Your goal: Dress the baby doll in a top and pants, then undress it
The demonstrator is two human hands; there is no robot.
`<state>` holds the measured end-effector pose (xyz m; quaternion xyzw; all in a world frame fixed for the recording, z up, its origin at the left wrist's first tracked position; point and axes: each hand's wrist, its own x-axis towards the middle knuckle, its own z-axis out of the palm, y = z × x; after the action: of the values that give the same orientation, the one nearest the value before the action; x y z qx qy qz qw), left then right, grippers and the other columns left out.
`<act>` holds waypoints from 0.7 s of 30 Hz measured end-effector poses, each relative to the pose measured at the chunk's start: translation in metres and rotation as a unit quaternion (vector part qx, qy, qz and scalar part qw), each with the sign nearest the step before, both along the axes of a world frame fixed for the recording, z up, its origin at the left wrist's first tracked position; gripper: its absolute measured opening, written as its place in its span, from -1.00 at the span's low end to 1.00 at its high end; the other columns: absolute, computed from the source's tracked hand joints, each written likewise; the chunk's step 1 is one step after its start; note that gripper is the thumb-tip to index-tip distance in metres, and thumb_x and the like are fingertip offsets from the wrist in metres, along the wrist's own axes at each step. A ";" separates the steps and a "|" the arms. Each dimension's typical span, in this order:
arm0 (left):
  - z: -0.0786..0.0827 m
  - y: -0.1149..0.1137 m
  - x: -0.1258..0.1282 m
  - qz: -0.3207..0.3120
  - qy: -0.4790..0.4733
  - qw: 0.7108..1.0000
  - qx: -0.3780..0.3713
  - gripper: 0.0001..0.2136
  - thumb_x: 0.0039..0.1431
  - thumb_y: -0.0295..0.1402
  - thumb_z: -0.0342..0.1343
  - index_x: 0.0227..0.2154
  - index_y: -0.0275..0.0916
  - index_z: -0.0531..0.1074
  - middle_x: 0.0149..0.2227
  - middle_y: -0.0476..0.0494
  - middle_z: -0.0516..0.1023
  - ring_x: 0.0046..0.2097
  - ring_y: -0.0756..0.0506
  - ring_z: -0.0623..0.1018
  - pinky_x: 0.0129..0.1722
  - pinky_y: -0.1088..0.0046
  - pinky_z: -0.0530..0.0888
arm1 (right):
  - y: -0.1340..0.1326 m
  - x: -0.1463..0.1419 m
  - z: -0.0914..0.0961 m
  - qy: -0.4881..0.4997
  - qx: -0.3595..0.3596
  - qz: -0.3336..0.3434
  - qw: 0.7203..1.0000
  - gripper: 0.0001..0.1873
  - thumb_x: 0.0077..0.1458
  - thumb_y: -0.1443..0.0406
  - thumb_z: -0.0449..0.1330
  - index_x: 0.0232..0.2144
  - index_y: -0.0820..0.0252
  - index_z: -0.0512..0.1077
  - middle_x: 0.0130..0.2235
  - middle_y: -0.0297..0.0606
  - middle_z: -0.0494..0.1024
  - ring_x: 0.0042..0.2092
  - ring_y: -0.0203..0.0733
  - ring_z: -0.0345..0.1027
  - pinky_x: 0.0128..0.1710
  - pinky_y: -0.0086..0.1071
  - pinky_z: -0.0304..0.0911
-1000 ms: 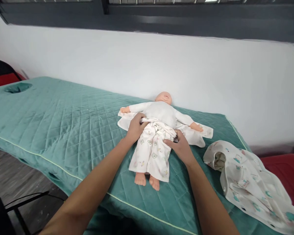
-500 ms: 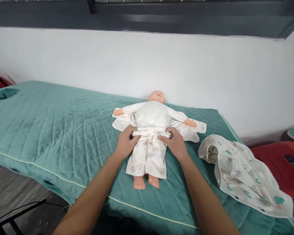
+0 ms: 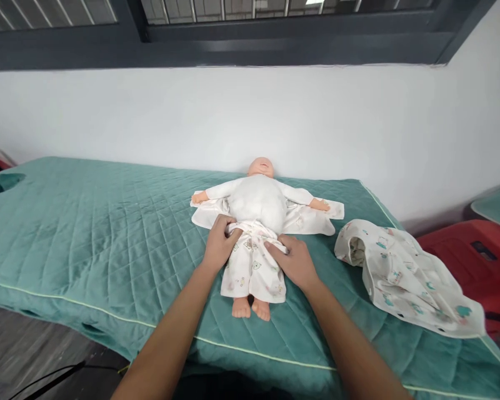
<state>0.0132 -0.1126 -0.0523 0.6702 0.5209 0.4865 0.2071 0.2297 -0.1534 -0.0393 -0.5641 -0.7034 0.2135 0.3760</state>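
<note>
A baby doll (image 3: 259, 197) lies on its back, arms spread, head toward the wall. White printed pants (image 3: 253, 272) cover its legs, and its bare feet stick out below the cuffs. My left hand (image 3: 220, 244) pinches the waistband at the doll's hip on the left. At the opposite hip, my right hand (image 3: 294, 261) grips the waistband, its thumb on top and fingers tucked under the cloth. The waistband is bunched between both hands below the round white belly. An opened white printed shirt (image 3: 310, 220) is spread flat beneath the doll's back and arms.
A green quilted bedspread (image 3: 108, 233) covers the bed. To the right lies a white printed baby garment (image 3: 404, 272) with snaps. Beyond the bed's right end is a red chair or case (image 3: 475, 250). A white wall (image 3: 170, 116) with a dark window frame (image 3: 275, 47) stands behind.
My right hand has moved slightly lower, drawing its side of the waistband down and away from the belly. My left hand keeps its grip. The camera view has tilted up a little.
</note>
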 end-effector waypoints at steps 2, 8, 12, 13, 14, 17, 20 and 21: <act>-0.001 0.001 0.000 -0.007 -0.009 1.000 -0.004 -0.95 0.15 -0.40 0.09 -0.31 -0.19 0.34 -0.30 0.01 0.38 -0.26 -0.04 0.39 -0.21 0.44 0.34 | -0.007 -0.003 0.000 0.005 -0.005 -0.001 1.000 -0.50 0.19 -0.03 0.15 -0.60 0.13 0.15 -0.58 -0.43 0.24 -0.42 -0.25 0.17 -0.35 -0.37 0.02; 0.001 0.001 -0.002 -0.026 -0.030 0.999 -0.012 -0.96 0.14 -0.39 0.11 -0.36 -0.20 0.35 -0.36 0.03 0.38 -0.31 -0.02 0.38 -0.26 0.46 0.32 | 0.001 -0.004 -0.004 0.043 -0.014 -0.022 0.999 -0.52 0.18 -0.06 0.16 -0.55 0.13 0.20 -0.54 -0.47 0.22 -0.42 -0.29 0.13 -0.38 -0.40 0.02; 0.004 -0.017 -0.002 -0.055 -0.015 0.998 0.028 -0.94 0.15 -0.40 0.10 -0.42 -0.21 0.34 -0.35 0.02 0.39 -0.31 -0.01 0.38 -0.28 0.46 0.30 | 0.008 -0.002 -0.010 0.053 -0.005 -0.042 0.998 -0.57 0.15 -0.03 0.18 -0.53 0.13 0.25 -0.51 -0.47 0.24 -0.40 -0.28 0.14 -0.37 -0.40 0.04; 0.004 -0.025 -0.002 -0.061 -0.009 0.998 0.027 -0.93 0.16 -0.40 0.09 -0.43 -0.21 0.33 -0.37 0.02 0.39 -0.33 -0.01 0.37 -0.29 0.46 0.29 | 0.009 -0.002 -0.011 0.050 -0.002 -0.048 0.998 -0.59 0.14 -0.01 0.19 -0.52 0.14 0.26 -0.50 -0.46 0.27 -0.39 -0.27 0.16 -0.36 -0.39 0.05; 0.003 -0.033 -0.003 -0.064 -0.003 0.998 0.019 -0.92 0.17 -0.40 0.08 -0.43 -0.20 0.33 -0.39 0.03 0.37 -0.35 0.00 0.36 -0.31 0.47 0.28 | 0.010 -0.001 -0.012 0.047 0.002 -0.052 0.998 -0.63 0.13 0.02 0.20 -0.51 0.14 0.28 -0.49 -0.45 0.29 -0.37 -0.26 0.18 -0.34 -0.39 0.06; 0.000 -0.054 -0.005 -0.060 0.012 0.998 -0.023 -0.89 0.20 -0.37 0.07 -0.44 -0.20 0.32 -0.46 0.06 0.32 -0.41 0.00 0.32 -0.36 0.46 0.25 | 0.012 -0.001 -0.011 0.043 0.010 -0.049 0.998 -0.74 0.10 0.11 0.20 -0.48 0.14 0.32 -0.45 -0.42 0.37 -0.35 -0.24 0.23 -0.29 -0.37 0.10; -0.004 -0.061 -0.007 -0.067 0.016 0.995 -0.068 -0.88 0.21 -0.26 0.13 -0.28 -0.19 0.37 -0.35 0.03 0.42 -0.34 -0.03 0.39 -0.30 0.44 0.31 | 0.007 -0.002 -0.006 0.051 0.012 -0.050 0.997 -0.78 0.08 0.13 0.20 -0.46 0.14 0.35 -0.42 -0.40 0.41 -0.33 -0.23 0.26 -0.27 -0.37 0.13; -0.004 -0.061 -0.008 -0.072 0.016 0.994 -0.075 -0.81 0.20 -0.22 0.16 -0.21 -0.18 0.37 -0.29 0.01 0.45 -0.28 -0.05 0.43 -0.25 0.42 0.33 | 0.003 -0.003 -0.005 0.056 0.008 -0.051 0.997 -0.78 0.09 0.13 0.20 -0.45 0.15 0.36 -0.42 -0.39 0.43 -0.33 -0.23 0.27 -0.27 -0.37 0.13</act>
<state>0.0054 -0.1739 -0.0567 0.6966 0.5093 0.4186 0.2830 0.2271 -0.1505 -0.0440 -0.5832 -0.6537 0.2192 0.4296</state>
